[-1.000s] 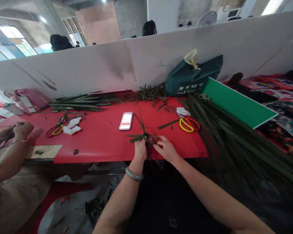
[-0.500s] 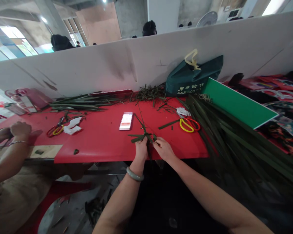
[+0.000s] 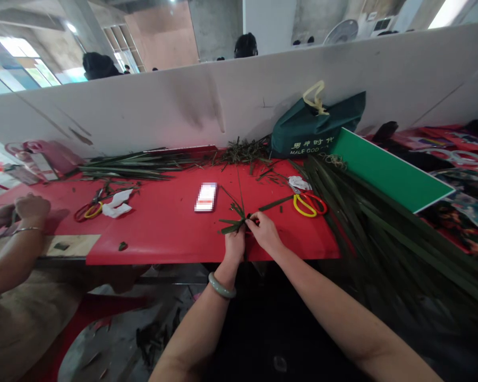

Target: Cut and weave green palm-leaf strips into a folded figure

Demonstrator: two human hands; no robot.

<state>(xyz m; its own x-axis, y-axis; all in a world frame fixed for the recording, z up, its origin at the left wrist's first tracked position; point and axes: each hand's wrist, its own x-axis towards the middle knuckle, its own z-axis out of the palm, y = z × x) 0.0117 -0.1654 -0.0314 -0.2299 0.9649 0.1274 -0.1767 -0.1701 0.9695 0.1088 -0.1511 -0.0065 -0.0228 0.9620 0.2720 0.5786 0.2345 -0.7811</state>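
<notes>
A small bundle of woven green leaf strips [image 3: 235, 224] is held above the red table, its loose ends fanning out to the left and upward. My left hand [image 3: 235, 245], with a jade bangle on the wrist, pinches the bundle from below. On its right side my right hand [image 3: 263, 229] has thumb and fingertips pressed together at the knot of the strips. The exact hold is partly hidden by the fingers. Just beyond the hands lie a phone [image 3: 205, 197] and a loose leaf strip [image 3: 276, 203].
Scissors with red and yellow handles [image 3: 308, 205] lie at the right, beside long green leaves [image 3: 382, 228]. A dark green bag [image 3: 318, 124] and a green board [image 3: 390, 170] stand behind. Another person's hands [image 3: 30, 209] work at the left, near more scissors [image 3: 90, 209].
Both hands and the leaf bundle have shifted slightly. My right hand has moved up and in to the centre of the strips, and the bundle has turned a little.
</notes>
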